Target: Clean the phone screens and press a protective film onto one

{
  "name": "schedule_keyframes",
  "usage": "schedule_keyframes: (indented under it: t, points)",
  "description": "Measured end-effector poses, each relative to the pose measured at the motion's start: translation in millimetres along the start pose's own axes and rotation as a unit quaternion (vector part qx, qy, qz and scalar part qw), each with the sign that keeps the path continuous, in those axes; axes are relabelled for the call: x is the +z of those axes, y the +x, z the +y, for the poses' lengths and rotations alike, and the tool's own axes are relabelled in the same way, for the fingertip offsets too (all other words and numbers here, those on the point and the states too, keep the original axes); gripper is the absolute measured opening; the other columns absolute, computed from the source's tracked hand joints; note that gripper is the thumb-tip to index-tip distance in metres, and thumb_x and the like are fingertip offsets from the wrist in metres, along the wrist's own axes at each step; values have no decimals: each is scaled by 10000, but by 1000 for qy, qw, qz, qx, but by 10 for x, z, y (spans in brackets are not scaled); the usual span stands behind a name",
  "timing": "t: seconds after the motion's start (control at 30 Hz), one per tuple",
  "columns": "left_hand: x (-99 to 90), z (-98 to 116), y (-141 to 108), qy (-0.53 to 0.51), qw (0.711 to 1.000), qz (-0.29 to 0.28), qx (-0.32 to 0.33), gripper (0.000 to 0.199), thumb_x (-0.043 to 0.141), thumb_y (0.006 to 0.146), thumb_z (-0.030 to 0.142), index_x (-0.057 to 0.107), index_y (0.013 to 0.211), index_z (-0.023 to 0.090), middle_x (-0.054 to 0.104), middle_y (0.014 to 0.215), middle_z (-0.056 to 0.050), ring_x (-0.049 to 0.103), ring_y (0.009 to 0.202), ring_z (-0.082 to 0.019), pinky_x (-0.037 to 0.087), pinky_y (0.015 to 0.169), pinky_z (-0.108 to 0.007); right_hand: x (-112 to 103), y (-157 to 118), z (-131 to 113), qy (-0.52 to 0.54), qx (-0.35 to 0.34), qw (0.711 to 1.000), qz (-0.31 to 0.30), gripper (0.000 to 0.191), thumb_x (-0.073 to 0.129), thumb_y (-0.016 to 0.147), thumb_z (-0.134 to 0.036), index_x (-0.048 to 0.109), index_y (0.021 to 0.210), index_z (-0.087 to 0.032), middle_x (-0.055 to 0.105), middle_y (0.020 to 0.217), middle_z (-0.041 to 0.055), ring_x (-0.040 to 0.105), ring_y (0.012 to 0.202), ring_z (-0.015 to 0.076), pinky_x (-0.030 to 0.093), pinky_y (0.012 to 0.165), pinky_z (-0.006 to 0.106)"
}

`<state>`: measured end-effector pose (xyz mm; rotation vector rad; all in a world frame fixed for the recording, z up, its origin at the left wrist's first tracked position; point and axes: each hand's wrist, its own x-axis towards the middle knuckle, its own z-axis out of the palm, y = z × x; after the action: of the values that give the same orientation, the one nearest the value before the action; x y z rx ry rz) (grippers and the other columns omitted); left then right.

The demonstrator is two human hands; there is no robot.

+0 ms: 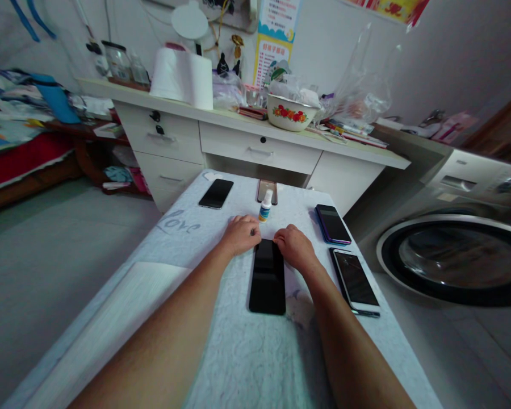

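Observation:
A black phone (267,278) lies flat on the cloth-covered table, its dark screen facing up. At its top left corner is my left hand (241,234), closed with the fingers curled in. My right hand (296,245) is closed too, fingertips pinched together at the top right corner. The fingers hide whether they grip the phone's edge or something thin on it. Just beyond the hands stands a small white spray bottle (264,208) with a blue and yellow label. Behind the bottle lies a brown-edged phone or case (274,187).
Another black phone (217,193) lies at the far left. On the right are stacked phones (333,224) and a white-framed phone (357,278) on a darker one. A white sheet (149,289) lies near my left forearm. A desk (247,136) stands behind, a washing machine (455,227) at right.

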<state>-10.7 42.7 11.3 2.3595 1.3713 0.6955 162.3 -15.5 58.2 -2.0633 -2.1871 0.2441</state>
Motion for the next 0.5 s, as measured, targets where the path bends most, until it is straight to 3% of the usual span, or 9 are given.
schedule_keyframes:
  t: [0.23, 0.5]
  points:
    - [15, -16, 4, -4, 1000, 3, 8, 95, 576, 746, 217, 647, 683, 207, 682, 1090, -25, 575, 1056, -221, 403, 971, -372, -20, -6, 112, 4, 17, 1000, -4, 253, 500, 937, -281, 731, 1007, -205, 631, 1048, 101, 601, 956, 194, 389, 782, 261]
    - [2, -1, 4, 1, 1000, 1, 2, 122, 561, 765, 221, 653, 685, 206, 683, 1102, -25, 577, 1063, -217, 400, 977, -369, -1, -10, 36, -9, 11, 1000, 4, 253, 481, 938, -257, 723, 995, -210, 617, 1045, 100, 596, 946, 196, 390, 782, 271]
